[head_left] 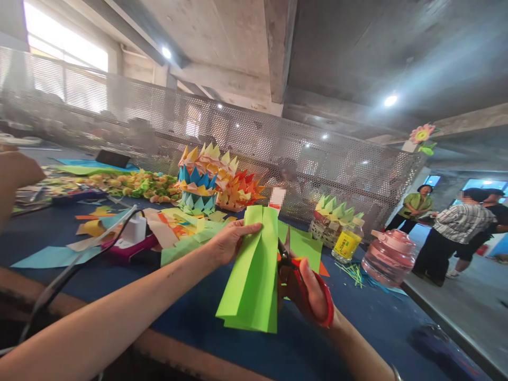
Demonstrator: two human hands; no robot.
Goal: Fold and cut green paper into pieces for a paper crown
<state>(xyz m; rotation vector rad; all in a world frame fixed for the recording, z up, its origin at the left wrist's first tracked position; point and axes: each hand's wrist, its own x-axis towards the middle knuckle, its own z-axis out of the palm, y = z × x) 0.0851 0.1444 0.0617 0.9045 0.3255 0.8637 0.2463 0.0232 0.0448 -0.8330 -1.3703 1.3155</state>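
Observation:
My left hand (231, 241) pinches a folded sheet of bright green paper (254, 280) by its left edge, thumb on top. The paper hangs above the blue table, its lower end loose and fanned into layers. In my right hand (315, 296) is a pair of scissors (327, 304) with red handles, my thumb through one loop. The scissor blades stand apart at the paper's right edge; whether they touch it I cannot tell. Behind the scissors lies another green sheet (313, 248) with a bit of orange paper under it.
Folded-paper crowns (198, 185) in several colours stand at the back, beside a perforated screen (246, 127). On the left are paper scraps, a power strip (130, 246) and cables. A yellow-labelled bottle (346, 246) and pink jug (391, 259) stand right. A person's arm (18, 169) shows far left.

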